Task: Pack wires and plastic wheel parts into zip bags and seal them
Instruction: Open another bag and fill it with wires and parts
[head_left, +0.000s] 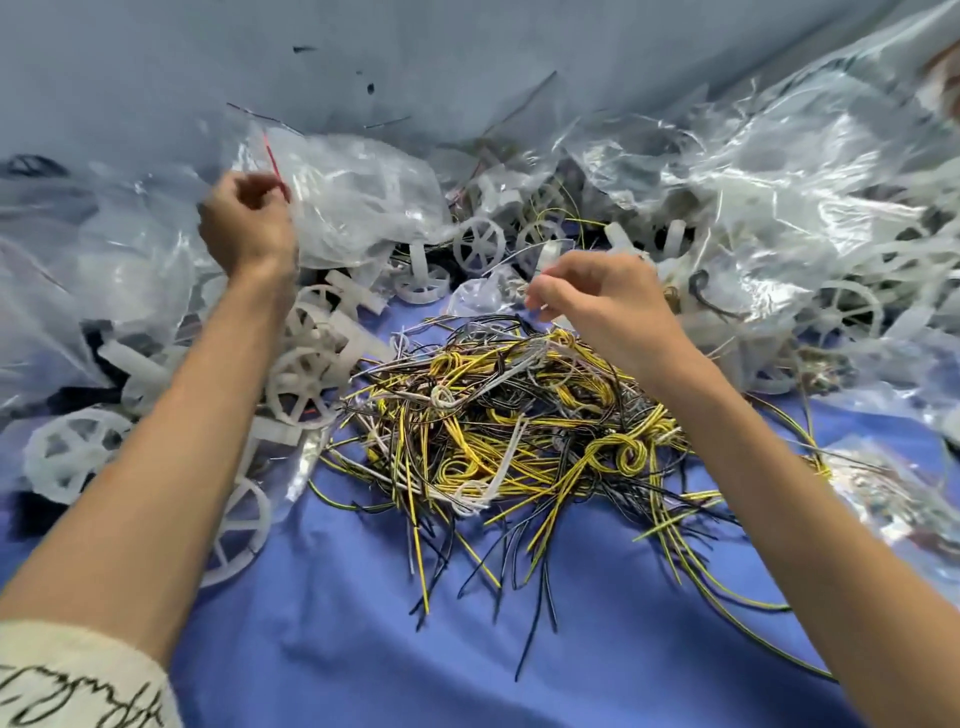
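The left hand (244, 223) is raised above the left side of the heap, its fingers curled round the top edge of a clear plastic zip bag with a red seal strip (358, 208), which is pinched and held up, crumpled. The right hand (602, 306) is held over the far edge of a tangled pile of yellow, black and white wires (498, 415). Its fingertips are drawn in toward the thumb, but whether anything is pinched there cannot be told.

The wires are spread on a blue cloth (363, 649). Translucent white spoked plastic wheels (298, 384) are strewn to the left of the pile and beyond it, some under the left forearm. Large crumpled sheets of clear plastic (779, 171) are heaped at the right.

A cream sleeve with black script-like marks (67, 680) is seen at the lower left; the marks cannot be read.
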